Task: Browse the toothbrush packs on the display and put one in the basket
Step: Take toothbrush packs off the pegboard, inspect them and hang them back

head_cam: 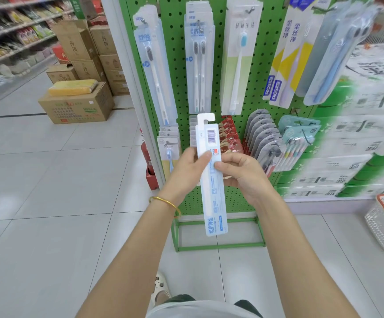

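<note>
On the far left, store shelves (14, 42) are blurred, so their goods cannot be made out. Next come stacked cardboard boxes (81, 104) on the floor, one with a yellow bundle (73, 87) on top. The left hand (187, 171), with a gold bangle (163, 203) at the wrist, pinches the left edge of a toothbrush pack (211, 175), thumb pressed on its face. The pack stands nearly upright in front of the green pegboard (177, 65), its back turned to the camera: white and pale blue card, a barcode near the top, a hook cut-out above, small print too fine to read. The brush itself is hidden. The right hand (243, 175) pinches the pack's right edge, fingers curled behind it. More toothbrush packs (200, 65) hang on the pegboard; those at the right are smeared by blur. At the far right, a white mesh basket (383, 228) with a red rim sits on the floor, cut off by the frame.
</note>
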